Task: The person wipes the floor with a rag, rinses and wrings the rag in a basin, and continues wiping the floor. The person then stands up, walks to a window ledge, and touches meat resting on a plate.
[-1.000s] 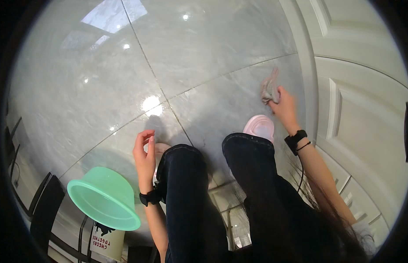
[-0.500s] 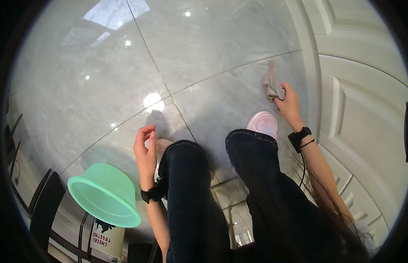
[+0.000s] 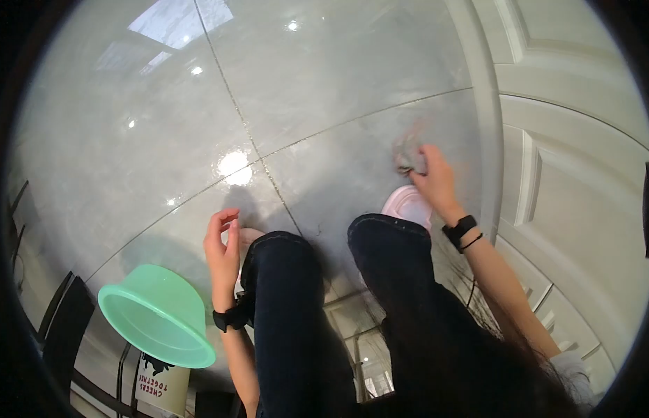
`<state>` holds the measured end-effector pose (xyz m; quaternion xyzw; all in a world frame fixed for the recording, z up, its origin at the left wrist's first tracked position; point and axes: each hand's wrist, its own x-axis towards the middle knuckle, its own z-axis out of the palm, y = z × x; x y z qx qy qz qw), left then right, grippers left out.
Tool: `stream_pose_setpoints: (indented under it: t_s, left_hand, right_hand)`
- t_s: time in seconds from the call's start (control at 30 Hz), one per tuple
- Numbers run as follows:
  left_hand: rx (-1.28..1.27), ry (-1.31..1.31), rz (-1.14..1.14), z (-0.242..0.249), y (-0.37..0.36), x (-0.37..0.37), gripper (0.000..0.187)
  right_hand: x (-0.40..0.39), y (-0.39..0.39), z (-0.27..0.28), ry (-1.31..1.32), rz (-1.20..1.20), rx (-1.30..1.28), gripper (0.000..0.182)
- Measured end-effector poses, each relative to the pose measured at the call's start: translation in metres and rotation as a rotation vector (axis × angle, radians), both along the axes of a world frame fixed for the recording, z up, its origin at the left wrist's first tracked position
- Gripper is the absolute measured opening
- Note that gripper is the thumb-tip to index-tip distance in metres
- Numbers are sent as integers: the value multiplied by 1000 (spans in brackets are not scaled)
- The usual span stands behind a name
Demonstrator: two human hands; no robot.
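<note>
My right hand (image 3: 436, 181) is closed on a crumpled greyish-pink cloth (image 3: 409, 155), which lies against the glossy grey tiled floor (image 3: 352, 63) and looks blurred. Just below that hand, the toe of a pink slipper (image 3: 408, 205) shows in front of my right knee. My left hand (image 3: 222, 244) hangs beside my left knee, fingers bent and apart, holding nothing. Left of it a green basin (image 3: 157, 313) is tilted with its opening towards me.
White panelled doors (image 3: 568, 174) line the right side above a pale baseboard (image 3: 486, 125). At lower left are a cream container with red lettering (image 3: 164, 384) and a black frame (image 3: 65, 334). My knees fill the lower middle.
My right hand has moved the cloth a little left and down across the floor, towards the slipper. My left hand stays by my knee; the whole view has shifted slightly.
</note>
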<state>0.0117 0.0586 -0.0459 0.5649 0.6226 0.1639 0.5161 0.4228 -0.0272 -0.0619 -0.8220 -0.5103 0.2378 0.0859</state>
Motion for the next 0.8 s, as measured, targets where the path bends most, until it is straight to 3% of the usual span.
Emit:
stream_pose_setpoints:
  t_s: [0.13, 0.23, 0.33, 0.43, 0.53, 0.63, 0.8]
  left_hand:
    - [-5, -12, 21, 3, 7, 9, 18]
    - [-7, -12, 15, 3, 9, 11, 18]
    - [-10, -13, -9, 0, 9, 10, 18]
    - [1, -21, -15, 0, 9, 12, 19]
    - [-5, -22, -6, 2, 8, 11, 19]
    - [-15, -11, -14, 3, 10, 13, 19]
    - [-26, 13, 6, 6, 10, 16, 18]
  right_hand:
    - [-6, 8, 6, 84, 144, 11, 38]
    - [15, -4, 4, 3, -189, 42, 35]
    - [73, -43, -13, 85, -412, 207, 39]
    - [91, -72, -4, 26, -594, 157, 49]
    - [102, -105, -19, -245, -455, 250, 60]
    - [80, -87, -5, -177, -403, 25, 64]
    - [101, -39, -46, -320, -308, 129, 64]
